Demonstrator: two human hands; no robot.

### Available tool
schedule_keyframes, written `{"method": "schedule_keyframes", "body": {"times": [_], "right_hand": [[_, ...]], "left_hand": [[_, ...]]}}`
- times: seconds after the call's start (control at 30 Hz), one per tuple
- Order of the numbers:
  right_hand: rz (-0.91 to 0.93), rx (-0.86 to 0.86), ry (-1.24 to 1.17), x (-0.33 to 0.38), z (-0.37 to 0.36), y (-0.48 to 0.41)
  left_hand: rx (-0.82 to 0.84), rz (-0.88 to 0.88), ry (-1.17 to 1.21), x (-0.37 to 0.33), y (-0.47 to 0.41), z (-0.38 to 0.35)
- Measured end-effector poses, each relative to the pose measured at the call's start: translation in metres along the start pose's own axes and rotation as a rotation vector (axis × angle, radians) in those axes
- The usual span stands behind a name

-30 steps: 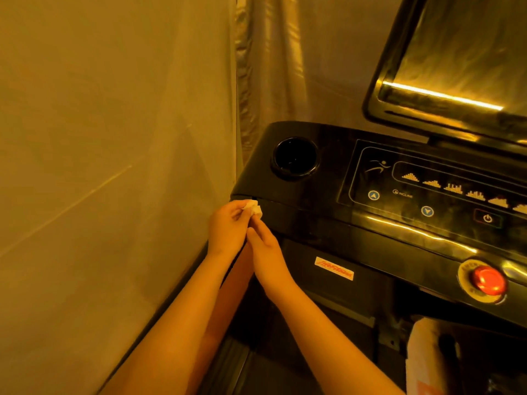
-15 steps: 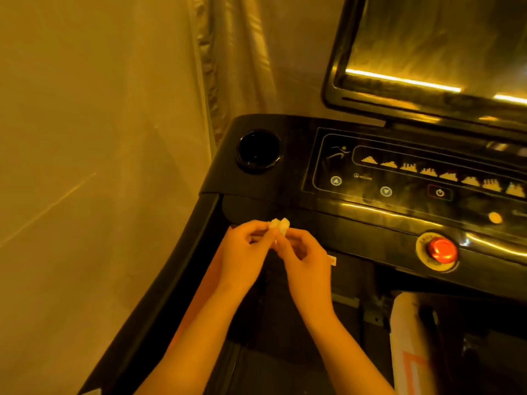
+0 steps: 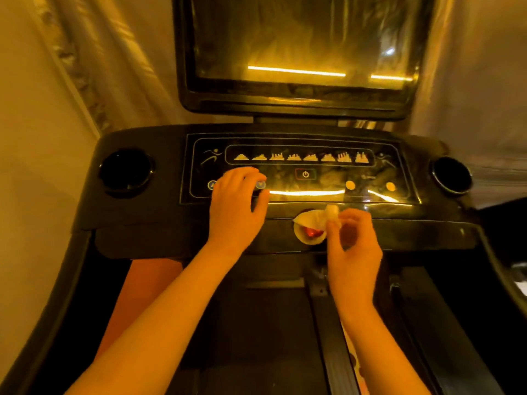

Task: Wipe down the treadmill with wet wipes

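No words can be read on the treadmill (image 3: pixel 148 223); only signs are seen. On the panel (image 3: pixel 285 181) a power sign (image 3: pixel 305 174) is drawn inside a small box. Above it a row of little bar pictures (image 3: pixel 299 157) is shown, with a running figure (image 3: pixel 211 156) at the left end. Two round arrow buttons (image 3: pixel 211 184) are partly hidden by the left hand (image 3: pixel 238 206). This hand is laid on the panel with its fingers loosely bent, and nothing is held in it. Two yellow dots (image 3: pixel 350 185) are lit on the right side.

The wipe (image 3: pixel 332 211) is pinched as a small white wad in the fingertips of the right hand (image 3: pixel 353 246). It is held just above the red button (image 3: pixel 310 231) at the front edge. Whether the button is touched by the wipe cannot be told.

A dark screen (image 3: pixel 302 47) is stood up behind the panel, and strips of light are mirrored in it. A round cup holder (image 3: pixel 127 169) is sunk in at each side. The treadmill is black and shiny. The belt (image 3: pixel 271 323) is seen below the arms. Pale cloth (image 3: pixel 42 124) is hung on both sides, and everything is lit yellow.
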State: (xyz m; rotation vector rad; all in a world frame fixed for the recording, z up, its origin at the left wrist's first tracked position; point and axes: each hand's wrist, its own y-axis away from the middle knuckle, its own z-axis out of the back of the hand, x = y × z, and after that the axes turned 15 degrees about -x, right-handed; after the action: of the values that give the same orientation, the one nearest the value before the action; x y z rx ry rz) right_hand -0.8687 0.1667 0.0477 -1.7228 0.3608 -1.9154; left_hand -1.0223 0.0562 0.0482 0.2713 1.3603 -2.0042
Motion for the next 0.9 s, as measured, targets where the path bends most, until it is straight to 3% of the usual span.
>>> {"method": "schedule_keyframes", "body": {"times": [0.13,0.27,0.4,0.5,0.63,0.7,0.9], "right_hand": [[0.191,0.069,0.166,-0.027,-0.004,-0.01],[0.191,0.236,0.107,-0.027,-0.01,0.002],[0.374,0.3,-0.012,-0.04,-0.006,0.006],[0.483,0.314,0.028,-0.056,0.008,-0.007],[0.217,0.264,0.024,-0.052,0.009,-0.024],[0.219,0.31,-0.035,-0.043,0.001,-0.021],[0.701,0.467,0.066,-0.049,-0.004,-0.022]], "left_hand": [[-0.008,-0.007,-0.17,0.013,-0.009,-0.012],[-0.023,0.006,-0.163,0.014,-0.007,-0.011],[-0.02,0.025,-0.148,0.013,-0.006,-0.009],[-0.017,0.034,-0.148,0.012,-0.005,-0.009],[-0.017,0.038,-0.162,0.011,-0.005,-0.01],[-0.02,0.032,-0.169,0.01,-0.005,-0.01],[-0.015,0.037,-0.172,0.008,-0.006,-0.009]]}}
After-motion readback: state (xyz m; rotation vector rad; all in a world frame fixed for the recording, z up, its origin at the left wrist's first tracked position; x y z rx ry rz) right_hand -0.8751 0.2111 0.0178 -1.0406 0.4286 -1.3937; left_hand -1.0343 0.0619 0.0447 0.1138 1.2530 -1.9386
